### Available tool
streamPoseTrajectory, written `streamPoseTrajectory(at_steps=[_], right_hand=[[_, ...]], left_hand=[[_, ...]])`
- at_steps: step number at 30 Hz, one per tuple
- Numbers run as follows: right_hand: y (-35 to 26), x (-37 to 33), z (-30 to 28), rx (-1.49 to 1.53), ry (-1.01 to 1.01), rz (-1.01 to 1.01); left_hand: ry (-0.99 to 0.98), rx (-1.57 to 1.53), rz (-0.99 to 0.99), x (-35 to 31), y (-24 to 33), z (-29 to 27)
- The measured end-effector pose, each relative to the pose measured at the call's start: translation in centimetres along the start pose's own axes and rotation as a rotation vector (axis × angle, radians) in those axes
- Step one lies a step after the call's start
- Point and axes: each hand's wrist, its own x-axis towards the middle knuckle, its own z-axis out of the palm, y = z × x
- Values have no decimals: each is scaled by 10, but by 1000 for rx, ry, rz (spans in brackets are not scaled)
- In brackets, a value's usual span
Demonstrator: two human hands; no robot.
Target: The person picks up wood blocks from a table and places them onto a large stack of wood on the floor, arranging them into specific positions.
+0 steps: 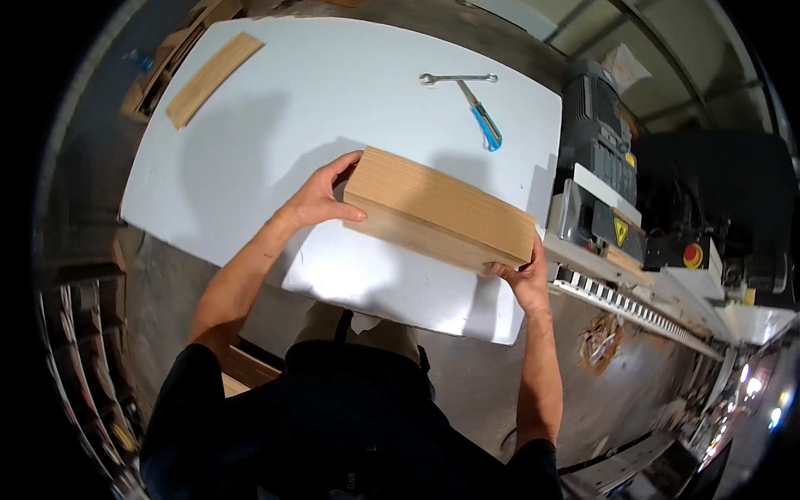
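Wooden block: it was long, thick and light brown, with straight edges | top: it had thin lines along it | front: it looked paler | pose: it slanted, right end nearer the body | place: it was over the white table, held between left hand and right hand

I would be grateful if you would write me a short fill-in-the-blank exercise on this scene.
1. The wooden block is held by ____ the left hand and the right hand.
2. The wood strip lies toward the far ____ corner of the white table.
3. The handle of the knife is mainly ____ in colour.
4. The metal tool at the tip of the knife's blade is a ____.

Missing words: both; left; blue; wrench.
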Motion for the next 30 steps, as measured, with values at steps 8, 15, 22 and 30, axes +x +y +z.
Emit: streamPoseTrajectory(at_steps=[8,15,22,30], right_hand=[[-55,36,47,171,-489,135],[-66,40,148,91,-882,164],[-85,-7,290,23,-1239,102],[-74,-60,465,-252,-1285,355]], left_hand=[[476,-335,-313,-135,40,3],[893,-506,-287,-297,41,36],[1272,-693,-238,-432,24,91],[1654,-806,-69,-528,12,125]])
